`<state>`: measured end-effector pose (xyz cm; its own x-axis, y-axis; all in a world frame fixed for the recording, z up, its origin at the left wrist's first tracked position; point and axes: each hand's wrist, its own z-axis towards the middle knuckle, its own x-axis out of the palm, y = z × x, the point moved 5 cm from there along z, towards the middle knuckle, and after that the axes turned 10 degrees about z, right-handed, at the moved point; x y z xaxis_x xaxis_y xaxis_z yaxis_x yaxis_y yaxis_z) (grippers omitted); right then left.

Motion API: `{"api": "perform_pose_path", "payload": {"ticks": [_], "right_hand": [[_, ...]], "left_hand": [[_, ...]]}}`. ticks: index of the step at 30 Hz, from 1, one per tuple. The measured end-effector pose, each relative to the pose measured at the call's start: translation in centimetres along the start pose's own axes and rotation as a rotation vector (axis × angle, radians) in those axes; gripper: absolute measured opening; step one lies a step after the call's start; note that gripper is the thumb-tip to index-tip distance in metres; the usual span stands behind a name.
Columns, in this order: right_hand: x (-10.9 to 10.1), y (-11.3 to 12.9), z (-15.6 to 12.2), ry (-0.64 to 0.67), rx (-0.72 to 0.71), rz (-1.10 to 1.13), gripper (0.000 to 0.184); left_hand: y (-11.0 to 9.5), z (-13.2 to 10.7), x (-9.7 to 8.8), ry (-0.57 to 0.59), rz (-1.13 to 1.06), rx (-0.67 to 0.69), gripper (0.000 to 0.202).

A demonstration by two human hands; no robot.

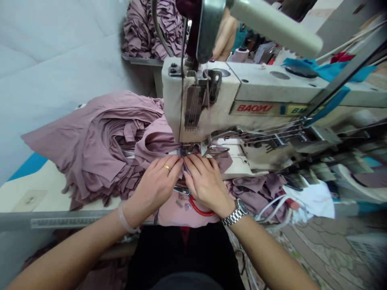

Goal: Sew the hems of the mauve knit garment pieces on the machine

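My left hand [157, 183], with a gold ring, lies flat with fingers stretched forward on a mauve fabric piece [157, 141] just before the presser foot [187, 150] of a cream sewing machine [242, 96]. My right hand [205, 181], a metal watch on its wrist, lies beside it, fingers extended on the same cloth, fingertips nearly touching the foot. Both hands press the cloth down on the machine bed. Scissors with red handles [198, 208] lie partly under my right palm.
A heap of mauve cut pieces [90, 149] covers the table to the left. More ruffled mauve cloth [151, 28] is piled behind the machine. A metal ruler strip [60, 221] runs along the table's front edge. White cloth and cables [305, 199] lie at the right.
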<state>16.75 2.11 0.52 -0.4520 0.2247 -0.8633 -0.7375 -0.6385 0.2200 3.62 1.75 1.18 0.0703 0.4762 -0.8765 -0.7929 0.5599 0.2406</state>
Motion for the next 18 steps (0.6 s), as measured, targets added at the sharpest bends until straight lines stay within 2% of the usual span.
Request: {"api": "perform_pose_path", "payload": {"ticks": [7, 11, 18], "right_hand": [[-0.63, -0.07, -0.38, -0.111, -0.094, 0.18, 0.028], [-0.94, -0.12, -0.07, -0.134, -0.084, 0.232, 0.024], [-0.44, -0.54, 0.44, -0.076, -0.06, 0.144, 0.029]], "left_hand": [[0.47, -0.51, -0.62, -0.145, -0.082, 0.075, 0.026], [0.66, -0.37, -0.97, -0.16, -0.104, 0.092, 0.022], [0.83, 0.13, -0.6, -0.148, -0.107, 0.078, 0.023]]}}
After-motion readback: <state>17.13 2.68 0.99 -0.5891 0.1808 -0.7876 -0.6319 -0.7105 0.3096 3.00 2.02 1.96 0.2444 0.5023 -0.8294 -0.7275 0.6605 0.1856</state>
